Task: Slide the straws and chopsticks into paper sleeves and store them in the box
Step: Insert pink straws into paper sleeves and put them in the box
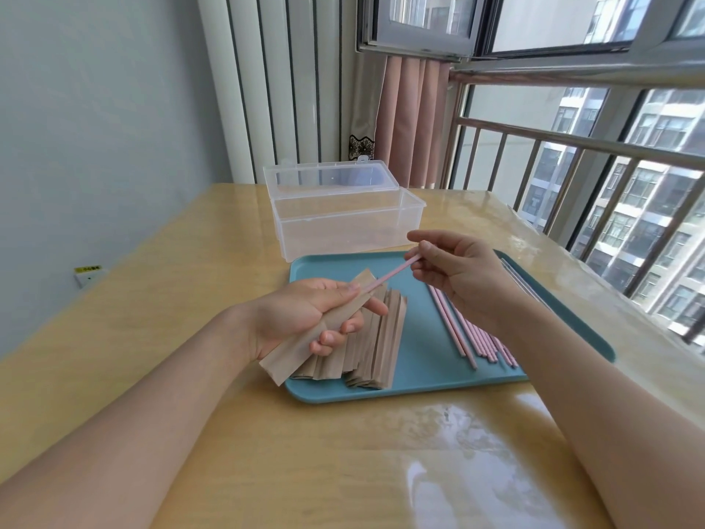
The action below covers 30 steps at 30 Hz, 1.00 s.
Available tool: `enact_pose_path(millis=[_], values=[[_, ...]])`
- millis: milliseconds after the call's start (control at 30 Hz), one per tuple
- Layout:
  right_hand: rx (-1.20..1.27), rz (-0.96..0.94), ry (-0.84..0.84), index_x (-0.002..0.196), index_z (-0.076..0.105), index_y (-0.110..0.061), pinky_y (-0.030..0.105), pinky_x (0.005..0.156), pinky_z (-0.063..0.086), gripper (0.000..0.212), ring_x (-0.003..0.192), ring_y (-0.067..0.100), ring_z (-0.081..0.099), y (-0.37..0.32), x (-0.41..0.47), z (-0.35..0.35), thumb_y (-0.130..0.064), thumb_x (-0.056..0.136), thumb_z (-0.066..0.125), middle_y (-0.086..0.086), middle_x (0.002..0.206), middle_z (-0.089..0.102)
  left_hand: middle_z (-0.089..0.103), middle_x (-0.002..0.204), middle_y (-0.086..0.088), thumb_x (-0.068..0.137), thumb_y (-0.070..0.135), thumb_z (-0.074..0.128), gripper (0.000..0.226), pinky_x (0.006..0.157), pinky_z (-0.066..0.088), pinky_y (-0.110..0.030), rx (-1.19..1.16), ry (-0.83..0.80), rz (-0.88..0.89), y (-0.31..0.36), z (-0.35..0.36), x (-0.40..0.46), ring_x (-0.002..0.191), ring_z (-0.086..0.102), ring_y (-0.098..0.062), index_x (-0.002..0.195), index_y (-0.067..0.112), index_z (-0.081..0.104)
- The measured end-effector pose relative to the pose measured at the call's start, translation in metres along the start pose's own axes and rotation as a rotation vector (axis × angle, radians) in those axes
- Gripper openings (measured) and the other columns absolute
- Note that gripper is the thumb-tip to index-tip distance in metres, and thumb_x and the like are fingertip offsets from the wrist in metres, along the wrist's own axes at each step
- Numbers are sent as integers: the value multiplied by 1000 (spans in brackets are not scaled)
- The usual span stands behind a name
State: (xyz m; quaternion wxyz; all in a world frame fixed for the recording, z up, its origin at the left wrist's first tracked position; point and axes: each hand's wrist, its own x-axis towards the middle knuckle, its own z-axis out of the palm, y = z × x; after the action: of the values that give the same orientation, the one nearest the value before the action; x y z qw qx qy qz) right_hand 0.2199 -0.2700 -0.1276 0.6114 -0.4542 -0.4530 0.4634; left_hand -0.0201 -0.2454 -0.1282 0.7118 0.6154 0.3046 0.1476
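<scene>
Between the two hands, a pink straw (389, 276) enters a paper sleeve (324, 330). Left hand (305, 318) grips the sleeve; right hand (454, 273) pinches the straw's far end. Both look light, and the paper probably creases easily, so holding near its mouth seems wise.

Pink straw (389, 276) part-way, seemingly, inside tilted brown sleeve (324, 334)

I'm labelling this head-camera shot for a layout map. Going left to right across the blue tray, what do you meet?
Left hand holding a paper sleeve → stack of paper sleeves → loose pink straws → right edge of the blue tray.
</scene>
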Motion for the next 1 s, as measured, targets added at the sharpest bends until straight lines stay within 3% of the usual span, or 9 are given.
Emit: enact_pose_path(millis=[300,500,767,1000], values=[[-152,57,-238,123,66,-4,26,72,55,26,76,13,63,8,-6,9,-7,103,50,8,91,67,47,69,-2,106,35,37,44,37,36,-17,38,-22,-38,-2,3,1,45,37,-8,124,3,61],[-329,55,-297,121,68,-10,29,71,55,25,78,16,64,11,-10,14,-15,105,49,6,90,68,47,70,-2,108,32,35,43,38,36,-17,46,1,-34,-2,3,1,46,38,-8,125,3,61],[-286,103,-371,135,60,-16,35,76,52,37,89,23,61,5,-17,14,-32,107,41,9,105,65,48,70,-3,107,34,38,41,38,38,-17,38,2,-21,-2,2,2,46,38,-8,119,6,66],[-237,103,-347,130,61,-8,29,64,48,30,78,19,61,9,-12,15,-10,106,43,4,89,67,48,71,-3,106,34,40,41,39,37,-17,23,3,-17,-2,3,2,46,38,-8,119,5,66]])
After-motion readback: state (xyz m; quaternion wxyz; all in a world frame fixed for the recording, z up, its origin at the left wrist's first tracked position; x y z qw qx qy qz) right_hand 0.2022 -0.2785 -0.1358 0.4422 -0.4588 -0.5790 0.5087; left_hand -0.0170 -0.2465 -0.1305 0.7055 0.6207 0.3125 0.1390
